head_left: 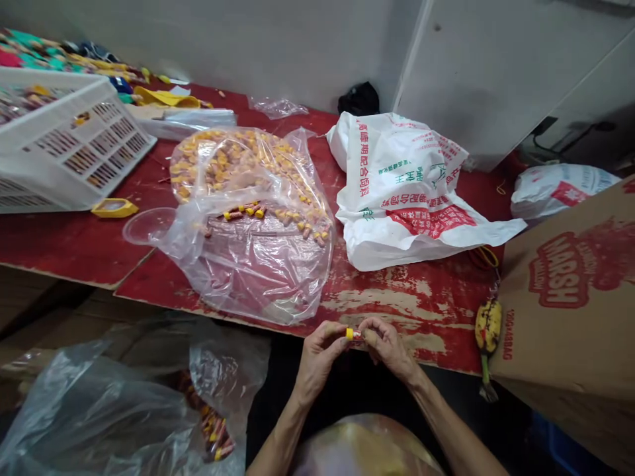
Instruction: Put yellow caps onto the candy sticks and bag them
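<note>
Between my two hands, at the table's front edge, is a small tube-like piece with a yellow cap and a pinkish body. My left hand pinches its yellow end between thumb and fingertips. The pinkish end is pinched by my right hand, whose fingers partly cover it. Beyond my hands lies a large clear plastic bag. Many similar yellow-capped pieces fill its far part, and a few lie loose nearer its middle.
A white slotted basket stands at the left, with a yellow part beside it. A white printed sack lies right of the bag. A cardboard box and a banana are at far right. Lower left, another clear bag holds similar pieces.
</note>
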Available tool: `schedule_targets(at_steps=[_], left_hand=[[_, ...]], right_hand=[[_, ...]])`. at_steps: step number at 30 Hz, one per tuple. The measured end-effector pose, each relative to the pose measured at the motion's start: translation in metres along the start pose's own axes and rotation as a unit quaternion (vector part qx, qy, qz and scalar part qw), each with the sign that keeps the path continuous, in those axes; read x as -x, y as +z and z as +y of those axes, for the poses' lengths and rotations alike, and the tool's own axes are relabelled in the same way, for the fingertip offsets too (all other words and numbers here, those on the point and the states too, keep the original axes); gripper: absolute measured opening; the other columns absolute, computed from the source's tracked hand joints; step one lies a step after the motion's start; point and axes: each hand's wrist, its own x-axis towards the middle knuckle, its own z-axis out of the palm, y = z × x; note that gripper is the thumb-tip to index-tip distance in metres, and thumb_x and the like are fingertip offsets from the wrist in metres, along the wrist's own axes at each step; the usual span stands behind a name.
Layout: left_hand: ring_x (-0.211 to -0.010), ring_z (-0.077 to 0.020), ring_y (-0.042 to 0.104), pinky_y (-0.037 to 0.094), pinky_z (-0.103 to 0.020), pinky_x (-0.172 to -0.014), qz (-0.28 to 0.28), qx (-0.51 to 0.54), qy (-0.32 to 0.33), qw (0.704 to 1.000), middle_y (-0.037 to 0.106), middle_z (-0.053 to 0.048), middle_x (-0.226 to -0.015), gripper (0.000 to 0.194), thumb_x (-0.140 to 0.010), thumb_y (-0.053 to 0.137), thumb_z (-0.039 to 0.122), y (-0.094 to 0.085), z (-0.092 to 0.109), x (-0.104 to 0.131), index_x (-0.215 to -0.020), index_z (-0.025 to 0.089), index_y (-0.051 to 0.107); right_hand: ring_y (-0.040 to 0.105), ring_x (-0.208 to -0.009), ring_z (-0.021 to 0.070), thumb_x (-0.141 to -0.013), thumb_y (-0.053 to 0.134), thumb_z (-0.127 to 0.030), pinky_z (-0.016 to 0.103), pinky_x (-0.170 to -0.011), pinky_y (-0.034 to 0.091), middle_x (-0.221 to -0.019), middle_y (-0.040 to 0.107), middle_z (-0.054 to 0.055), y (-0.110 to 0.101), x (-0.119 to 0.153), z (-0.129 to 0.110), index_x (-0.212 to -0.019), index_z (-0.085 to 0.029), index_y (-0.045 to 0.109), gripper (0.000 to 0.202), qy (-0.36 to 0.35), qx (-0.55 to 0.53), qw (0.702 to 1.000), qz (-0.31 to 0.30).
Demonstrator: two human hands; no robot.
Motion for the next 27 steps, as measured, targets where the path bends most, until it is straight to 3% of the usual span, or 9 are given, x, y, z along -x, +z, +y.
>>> schedule_targets(at_steps=[5,9,12,16,20,25,27], left_hand=[[-0.067,-0.0105,0.056,0.046,-0.021,-0.064,-0.005,-0.006,-0.004,1.0,0.058,0.001,-0.078,0.01,-0.073,0.071,0.023,-0.005,0.002,-0.001,-0.082,0.019,0.071],[-0.063,-0.0098,0.056,0.046,-0.02,-0.061,-0.003,-0.005,-0.022,1.0,0.057,0.002,-0.074,0.011,-0.071,0.073,0.023,-0.01,0.007,0.001,-0.081,0.018,0.069],[-0.063,-0.01,0.056,0.046,-0.02,-0.062,0.005,-0.005,-0.021,1.0,0.058,0.002,-0.075,0.012,-0.072,0.072,0.025,-0.01,0.008,0.002,-0.082,0.018,0.069],[-0.067,-0.0118,0.057,0.048,-0.022,-0.064,0.016,-0.042,0.008,0.999,0.059,0.0,-0.078,0.012,-0.073,0.07,0.027,-0.006,0.011,0.003,-0.082,0.018,0.07],[-0.077,-0.0171,0.061,0.05,-0.024,-0.072,0.025,-0.123,0.028,0.992,0.064,-0.002,-0.081,0.018,-0.073,0.069,0.035,-0.002,0.018,0.004,-0.08,0.018,0.07],[-0.088,-0.0259,0.064,0.054,-0.031,-0.079,0.052,-0.214,-0.008,0.975,0.071,-0.003,-0.09,0.04,-0.062,0.071,0.053,-0.008,0.014,0.0,-0.087,0.021,0.071],[-0.09,-0.0291,0.065,0.055,-0.035,-0.079,0.064,-0.245,-0.011,0.967,0.072,-0.001,-0.089,0.041,-0.06,0.071,0.057,-0.008,0.01,-0.008,-0.084,0.024,0.072]], right_hand=[[0.032,-0.035,0.0039,-0.08,0.052,-0.057,0.017,-0.034,0.022,-0.053,0.041,-0.008,0.008,-0.002,0.003,-0.079,-0.017,0.051,0.04,0.013,-0.001,1.0,0.013],[0.027,-0.033,0.005,-0.083,0.047,-0.059,0.018,-0.035,0.028,-0.047,0.034,-0.011,0.015,-0.003,0.01,-0.082,-0.019,0.049,0.041,0.031,-0.04,0.999,-0.006],[0.036,-0.04,0.006,-0.083,0.051,-0.054,0.019,-0.041,0.029,-0.053,0.043,-0.008,0.014,0.0,0.008,-0.087,-0.017,0.053,0.037,0.01,-0.015,1.0,-0.001],[0.049,-0.061,0.0091,-0.084,0.056,-0.046,0.02,-0.053,0.036,-0.076,0.057,-0.001,0.01,0.006,0.0,-0.092,-0.018,0.059,0.029,-0.037,0.045,0.998,0.024],[0.051,-0.068,0.0109,-0.084,0.057,-0.04,0.021,-0.061,0.039,-0.078,0.057,-0.001,0.01,0.008,-0.003,-0.093,-0.019,0.06,0.024,-0.062,0.049,0.996,0.047],[0.049,-0.069,0.0098,-0.078,0.062,-0.028,0.018,-0.061,0.038,-0.078,0.056,-0.003,0.005,0.005,-0.008,-0.094,-0.019,0.063,0.018,-0.088,0.074,0.992,0.054],[0.05,-0.07,0.0096,-0.074,0.066,-0.023,0.017,-0.061,0.039,-0.08,0.056,-0.004,-0.001,0.002,-0.011,-0.097,-0.02,0.064,0.023,-0.085,0.101,0.989,0.06]])
